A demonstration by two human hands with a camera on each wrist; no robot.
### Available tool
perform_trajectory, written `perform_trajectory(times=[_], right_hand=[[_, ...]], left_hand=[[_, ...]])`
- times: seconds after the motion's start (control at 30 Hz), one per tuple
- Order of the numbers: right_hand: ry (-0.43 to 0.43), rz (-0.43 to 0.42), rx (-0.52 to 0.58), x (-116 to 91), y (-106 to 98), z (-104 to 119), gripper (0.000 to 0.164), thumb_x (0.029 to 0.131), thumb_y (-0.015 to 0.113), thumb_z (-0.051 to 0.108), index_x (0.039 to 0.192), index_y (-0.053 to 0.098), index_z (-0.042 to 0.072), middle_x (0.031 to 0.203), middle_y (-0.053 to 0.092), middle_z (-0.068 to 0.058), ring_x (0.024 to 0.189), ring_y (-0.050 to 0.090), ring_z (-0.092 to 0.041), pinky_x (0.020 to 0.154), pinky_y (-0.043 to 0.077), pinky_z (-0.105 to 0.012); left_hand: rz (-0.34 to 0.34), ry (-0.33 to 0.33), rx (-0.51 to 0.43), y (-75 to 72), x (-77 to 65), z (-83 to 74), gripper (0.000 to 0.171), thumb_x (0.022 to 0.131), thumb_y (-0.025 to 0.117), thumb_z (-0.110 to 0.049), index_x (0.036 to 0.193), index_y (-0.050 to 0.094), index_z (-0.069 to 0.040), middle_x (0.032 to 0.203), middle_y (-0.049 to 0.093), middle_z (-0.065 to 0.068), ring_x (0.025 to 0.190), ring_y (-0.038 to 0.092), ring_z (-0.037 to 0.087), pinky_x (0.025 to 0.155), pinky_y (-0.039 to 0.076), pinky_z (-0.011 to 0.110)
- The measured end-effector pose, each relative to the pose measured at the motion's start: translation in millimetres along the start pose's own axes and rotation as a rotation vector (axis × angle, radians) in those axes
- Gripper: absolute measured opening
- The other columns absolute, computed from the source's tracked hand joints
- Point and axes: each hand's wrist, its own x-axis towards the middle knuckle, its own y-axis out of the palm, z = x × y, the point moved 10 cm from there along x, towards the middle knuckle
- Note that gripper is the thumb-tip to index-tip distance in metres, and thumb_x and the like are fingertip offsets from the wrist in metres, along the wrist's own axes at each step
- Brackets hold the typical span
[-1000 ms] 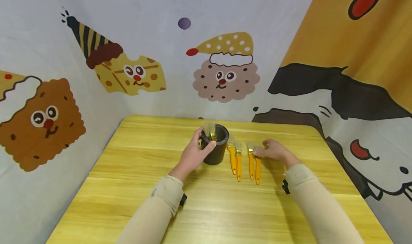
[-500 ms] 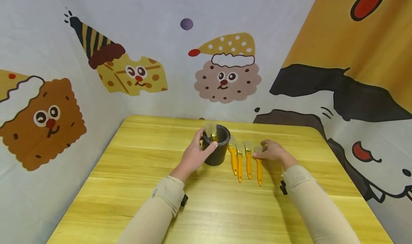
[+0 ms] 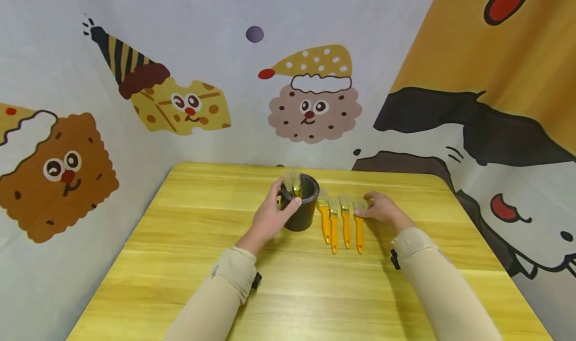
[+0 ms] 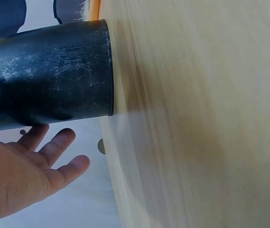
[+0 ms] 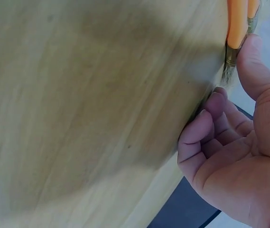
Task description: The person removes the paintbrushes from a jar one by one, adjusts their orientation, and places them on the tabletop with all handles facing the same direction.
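Observation:
My left hand point(image 3: 271, 216) grips the rim of a dark pot point(image 3: 300, 215), thumb at the front and fingers around the far side. In the left wrist view, the remaining fingers spread loosely beside the pot wall point(image 4: 49, 76). One paintbrush point(image 3: 293, 183) stands in the pot, bristles up, its handle hidden inside. Right of the pot, several orange-handled paintbrushes point(image 3: 334, 228) lie in a row, bristles pointing away. My right hand point(image 3: 382, 211) pinches the rightmost paintbrush point(image 3: 359, 233) near its ferrule; the right wrist view shows the thumb point(image 5: 253, 61) against it.
The wooden table point(image 3: 279, 291) extends in front of and beside the hands. Behind it hangs a printed cloth point(image 3: 216, 31) with cartoon figures, close to the table's back edge.
A paintbrush beside the right hand has shifted left, toward the others. The rightmost paintbrush has slid slightly away from me with the right hand. My left hand and the pot stay in place.

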Motion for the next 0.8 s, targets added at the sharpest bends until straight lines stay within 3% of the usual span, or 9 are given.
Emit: perform_trajectory(times=[0.37, 0.57, 0.8], right_hand=[[-0.008, -0.023, -0.026, -5.6, 4.9, 3.5, 0.09, 0.102, 0.072, 0.048, 0.164, 0.032, -0.005, 0.147, 0.056, -0.037, 0.133, 0.059, -0.05, 0.112, 0.049, -0.064], [-0.035, -0.063, -0.053, -13.4, 11.4, 15.2, 0.105, 0.096, 0.075, 0.06, 0.166, 0.028, -0.002, 0.141, 0.062, -0.031, 0.121, 0.065, -0.041, 0.102, 0.055, -0.059], [-0.032, -0.066, -0.027, -12.7, 11.4, 10.8, 0.106, 0.095, 0.078, 0.057, 0.167, 0.026, -0.001, 0.144, 0.059, -0.031, 0.125, 0.062, -0.042, 0.107, 0.052, -0.061]], left_hand=[[-0.013, 0.007, 0.007, 1.7, -2.1, 4.8, 0.082, 0.1, 0.055, -0.075, 0.166, 0.009, -0.057, 0.171, 0.041, 0.012, 0.149, 0.05, 0.044, 0.115, 0.043, 0.071], [-0.017, 0.021, 0.005, 1.9, -1.5, 2.9, 0.083, 0.099, 0.053, -0.078, 0.166, 0.008, -0.056, 0.172, 0.039, 0.012, 0.148, 0.051, 0.044, 0.115, 0.043, 0.07], [-0.012, 0.024, 0.007, 2.4, -0.5, 0.1, 0.083, 0.099, 0.052, -0.079, 0.166, 0.008, -0.056, 0.173, 0.038, 0.01, 0.15, 0.05, 0.043, 0.116, 0.043, 0.069]])
